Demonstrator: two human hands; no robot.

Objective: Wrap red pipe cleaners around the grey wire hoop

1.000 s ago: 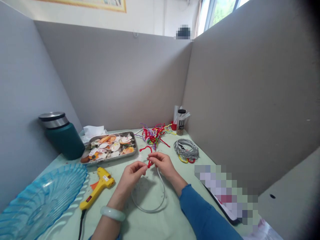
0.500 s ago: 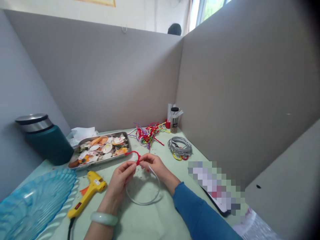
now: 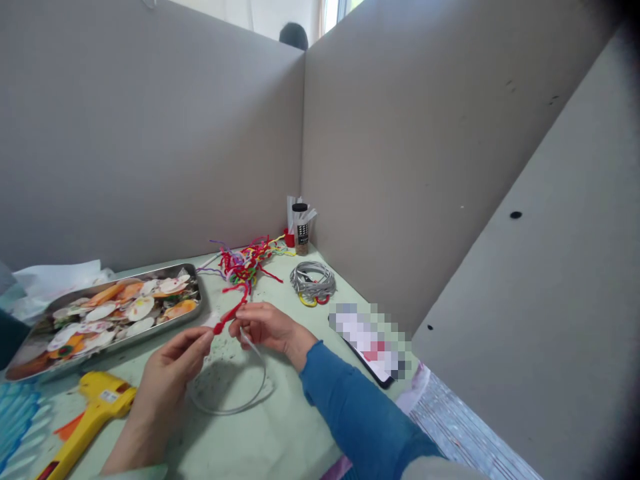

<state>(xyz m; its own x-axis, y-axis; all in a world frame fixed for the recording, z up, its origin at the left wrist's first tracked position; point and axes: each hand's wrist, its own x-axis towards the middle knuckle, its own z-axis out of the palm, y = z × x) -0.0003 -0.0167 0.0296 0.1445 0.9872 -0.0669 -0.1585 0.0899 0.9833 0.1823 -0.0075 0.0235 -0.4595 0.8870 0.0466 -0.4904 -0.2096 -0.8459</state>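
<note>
Over the table, a length of red yarn (image 3: 231,315) runs between my two hands, its loose end curling up past the right fingertips. My left hand (image 3: 173,373) is closed, pinching the yarn at its lower left end between thumb and forefinger. My right hand (image 3: 270,328) is closed too, thumb and forefinger on the yarn higher up. A pale grey wire hoop (image 3: 237,411) hangs below, its right side rising to the right fingers. How the hoop's left side meets my left hand is hidden.
A metal tray (image 3: 197,293) of shells lies left, with a yellow glue gun (image 3: 95,407) and blue dish (image 3: 17,417) nearer. Behind are tangled coloured yarn (image 3: 247,260), a black-lidded jar (image 3: 301,230) and a grey cord coil (image 3: 313,280). A phone (image 3: 370,347) lies right. Grey partitions enclose the table.
My view has turned to the right, so everything sits further left. My hands have moved apart, and the red yarn now shows as a straight stretch between them.
</note>
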